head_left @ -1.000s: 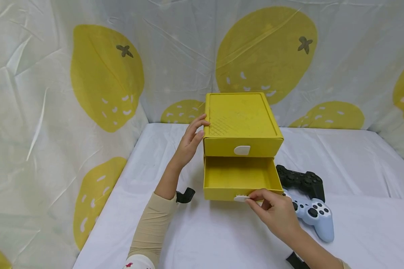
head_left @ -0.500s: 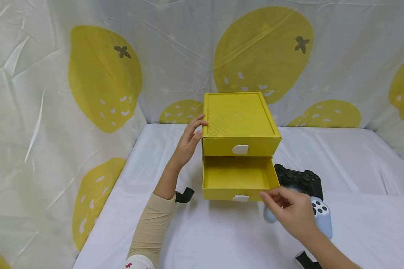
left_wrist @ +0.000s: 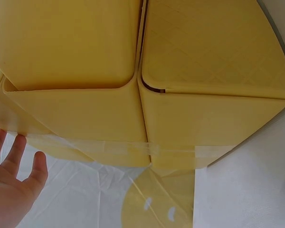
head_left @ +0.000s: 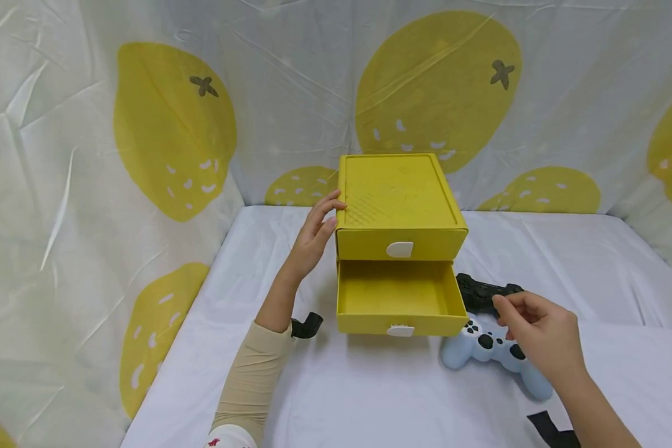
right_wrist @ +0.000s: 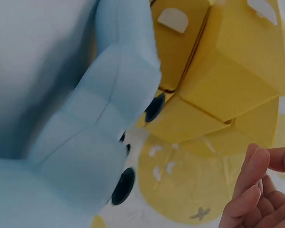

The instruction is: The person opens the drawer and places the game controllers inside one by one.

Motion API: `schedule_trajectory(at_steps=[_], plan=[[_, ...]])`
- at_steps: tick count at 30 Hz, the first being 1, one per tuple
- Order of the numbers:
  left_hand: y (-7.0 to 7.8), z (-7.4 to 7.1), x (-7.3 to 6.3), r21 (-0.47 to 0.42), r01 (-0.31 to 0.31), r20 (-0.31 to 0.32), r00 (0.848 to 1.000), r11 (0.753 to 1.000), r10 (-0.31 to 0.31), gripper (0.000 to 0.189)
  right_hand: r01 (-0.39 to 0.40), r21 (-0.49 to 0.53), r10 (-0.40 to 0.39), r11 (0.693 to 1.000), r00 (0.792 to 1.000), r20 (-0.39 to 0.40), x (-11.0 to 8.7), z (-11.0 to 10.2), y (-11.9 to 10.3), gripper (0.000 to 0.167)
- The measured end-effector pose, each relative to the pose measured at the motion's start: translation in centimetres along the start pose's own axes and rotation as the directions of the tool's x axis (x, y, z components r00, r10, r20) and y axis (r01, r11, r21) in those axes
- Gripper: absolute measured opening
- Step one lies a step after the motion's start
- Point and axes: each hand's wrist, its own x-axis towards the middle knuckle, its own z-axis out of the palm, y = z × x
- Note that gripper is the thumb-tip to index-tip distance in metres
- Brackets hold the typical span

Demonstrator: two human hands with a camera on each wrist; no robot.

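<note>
Left hand [head_left: 312, 241] rested on yellow drawer box [head_left: 400, 193], fingers spread along side edge. Lower drawer [head_left: 364, 324] stood pulled out, nearer person than left fingers. Right hand [head_left: 547, 335] hovered, fingers curled, thumb meeting forefinger. Light blue controller [head_left: 495, 353] lay below right fingers; black controller [head_left: 478, 294] lay partly behind them.

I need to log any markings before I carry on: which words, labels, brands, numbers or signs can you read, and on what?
No readable text in any view.
Light blue controller: any marks on the buttons are too small to read.
Black controller: partly covered; any marks too small to read.
Yellow drawer box: no lettering visible.
Backdrop: printed lemons, no words visible.
</note>
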Motion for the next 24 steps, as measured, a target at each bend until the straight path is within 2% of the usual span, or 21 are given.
schedule_trajectory(at_steps=[3,8,13,15,21,24], plan=[[0.1,0.0,0.1,0.001,-0.002,0.005,1.000,1.000,0.002,0.051,-0.074,-0.025,0.075,0.997,0.997,0.033,0.6,-0.6,1.1,0.025],[0.2,-0.1,0.0,0.002,0.007,0.010,1.000,1.000,-0.007,0.033,-0.174,-0.042,0.178,0.984,0.980,0.091,1.6,-1.2,3.3,0.036],[0.5,-0.1,0.0,0.012,0.025,0.012,1.000,1.000,-0.025,0.031,-0.252,-0.063,0.259,0.966,0.958,0.127,2.6,-1.6,5.8,0.043],[0.9,0.0,0.0,0.011,0.033,0.013,0.999,0.999,-0.033,0.032,-0.277,-0.066,0.284,0.958,0.949,0.136,2.9,-1.7,6.7,0.046],[3.5,0.2,-0.1,0.021,0.052,0.017,0.998,0.998,-0.052,0.031,-0.333,-0.109,0.347,0.937,0.923,0.166,3.6,-2.1,8.9,0.051],[3.9,0.3,-0.1,0.021,0.046,0.017,0.999,0.999,-0.047,0.030,-0.354,-0.128,0.373,0.927,0.908,0.192,4.1,-2.0,10.9,0.056]])
